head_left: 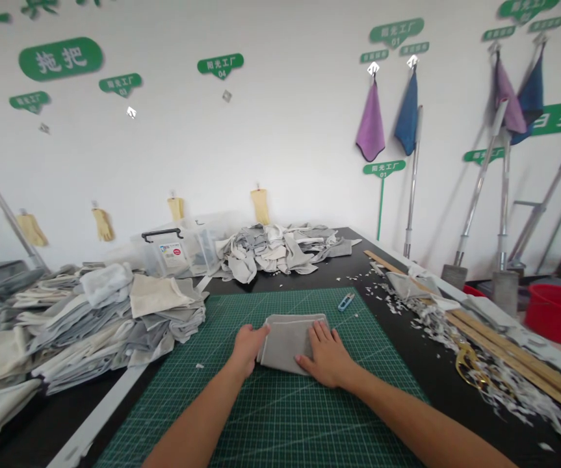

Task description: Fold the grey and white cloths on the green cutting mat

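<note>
A folded grey cloth (286, 343) lies on the green cutting mat (280, 416). My left hand (247, 350) is closed on the cloth's left edge, with the thumb on top and the other fingers partly hidden. Flat on the cloth's right side rests my right hand (327, 356), its fingers stretched out and slightly apart. Behind the cloth, to the right, a small light-blue utility knife (346, 301) lies on the mat.
Stacks of grey and off-white cloths (129, 312) stand at left. A loose heap of cloth pieces (275, 250) lies at the back beside a clear plastic box (175, 250). Along the right are white scraps (421, 318), gold-handled scissors (470, 365) and wooden rulers (504, 354).
</note>
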Motion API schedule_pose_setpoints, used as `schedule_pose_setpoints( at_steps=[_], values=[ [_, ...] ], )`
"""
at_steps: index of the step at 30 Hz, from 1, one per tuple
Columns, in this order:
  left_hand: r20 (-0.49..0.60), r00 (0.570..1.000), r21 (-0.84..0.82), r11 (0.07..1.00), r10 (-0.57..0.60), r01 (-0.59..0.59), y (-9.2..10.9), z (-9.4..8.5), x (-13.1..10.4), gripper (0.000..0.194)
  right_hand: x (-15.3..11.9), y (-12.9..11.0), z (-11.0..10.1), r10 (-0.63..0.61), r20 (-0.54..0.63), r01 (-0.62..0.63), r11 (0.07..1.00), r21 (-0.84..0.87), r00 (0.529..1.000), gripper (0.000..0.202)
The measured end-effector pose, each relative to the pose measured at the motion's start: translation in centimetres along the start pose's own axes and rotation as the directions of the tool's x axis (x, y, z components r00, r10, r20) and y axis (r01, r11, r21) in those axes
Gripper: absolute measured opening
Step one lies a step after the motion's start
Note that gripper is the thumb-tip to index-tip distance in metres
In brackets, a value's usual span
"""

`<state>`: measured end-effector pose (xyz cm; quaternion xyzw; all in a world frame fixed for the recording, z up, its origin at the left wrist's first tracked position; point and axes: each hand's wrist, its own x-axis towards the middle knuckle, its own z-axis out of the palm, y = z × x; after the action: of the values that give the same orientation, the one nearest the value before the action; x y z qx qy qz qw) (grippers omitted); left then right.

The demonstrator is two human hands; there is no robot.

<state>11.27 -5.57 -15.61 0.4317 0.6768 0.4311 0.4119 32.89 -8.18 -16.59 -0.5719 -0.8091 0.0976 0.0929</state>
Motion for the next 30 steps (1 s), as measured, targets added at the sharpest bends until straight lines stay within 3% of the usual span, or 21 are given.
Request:
schedule_pose_setpoints(
  at_steps=[3,7,13,17,21,25,30],
  values=[
    [0.144,0.988,0.008,0.998,-0.056,0.056,0.0,-0.1,0.4,0.035,0.0,0.0,0.1,0.012,-0.006,-0.012,1.0,0.0,1.0,0.09],
    [0.279,0.958,0.039,0.998,-0.059,0.05,0.3,0.4,0.1,0.031,0.0,-0.1,0.3,0.015,-0.034,-0.015,1.0,0.006,0.999,0.088],
    [0.377,0.926,0.112,0.993,-0.003,-0.042,1.2,0.1,0.1,0.021,-0.6,-0.1,0.0,0.018,-0.115,-0.018,1.0,0.003,0.993,0.079],
    [0.309,0.947,0.151,0.978,0.09,-0.142,1.8,-2.2,0.8,0.017,-0.9,-0.1,-0.2,0.011,-0.174,-0.008,1.0,0.015,0.985,0.074],
    [0.192,0.97,0.189,0.965,0.147,-0.183,1.8,-4.9,1.5,0.016,-0.9,-0.1,-0.2,-0.027,-0.125,0.032,0.999,0.038,0.992,0.071],
    [0.158,0.974,0.175,0.966,0.165,-0.192,1.7,-6.9,1.4,0.013,-0.8,-0.1,-0.2,-0.054,-0.089,0.056,0.998,0.012,0.995,0.067],
    [0.006,0.968,0.052,0.966,0.252,-0.252,4.1,-9.7,1.9,0.023,-0.7,0.0,0.0,-0.064,-0.097,0.064,0.998,-0.005,0.993,0.065]
  ],
)
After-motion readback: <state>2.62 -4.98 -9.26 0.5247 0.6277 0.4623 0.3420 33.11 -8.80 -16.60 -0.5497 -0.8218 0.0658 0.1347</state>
